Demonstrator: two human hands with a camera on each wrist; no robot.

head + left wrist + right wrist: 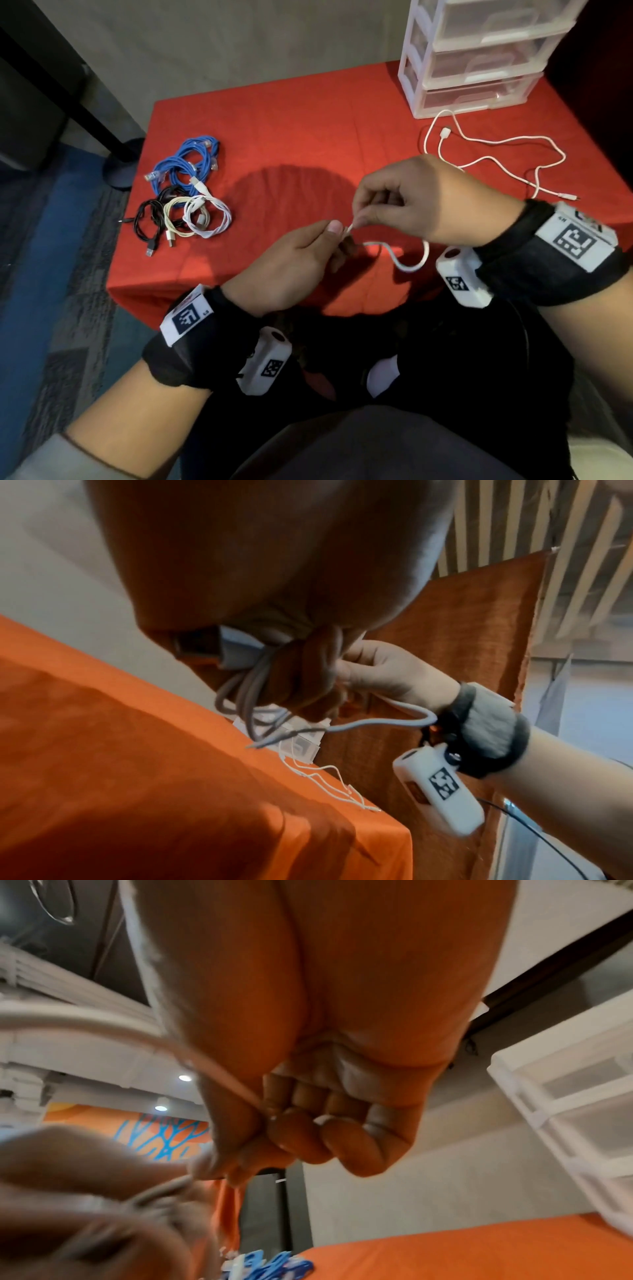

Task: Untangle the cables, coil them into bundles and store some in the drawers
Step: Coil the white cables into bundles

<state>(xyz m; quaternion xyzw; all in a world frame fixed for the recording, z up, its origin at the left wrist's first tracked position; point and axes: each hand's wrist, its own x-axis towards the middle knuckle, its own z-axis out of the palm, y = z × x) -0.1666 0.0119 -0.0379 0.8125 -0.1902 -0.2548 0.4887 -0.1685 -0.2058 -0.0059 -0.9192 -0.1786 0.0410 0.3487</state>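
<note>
Above the near edge of the red-clothed table (274,113), the left hand (287,263) and right hand (411,202) both pinch the thin white cable (407,265), whose slack trails toward 3 o'clock, nearer the right hand.

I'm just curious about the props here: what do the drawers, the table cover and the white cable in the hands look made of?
The drawers look like plastic: translucent fronts in a glossy white frame. The table cover seems to be red fabric, matte, draping over the edge with soft creases. The white cable, pinched by the left hand and right hand, appears to have a smooth rubbery or plastic jacket; it bends freely.
</note>
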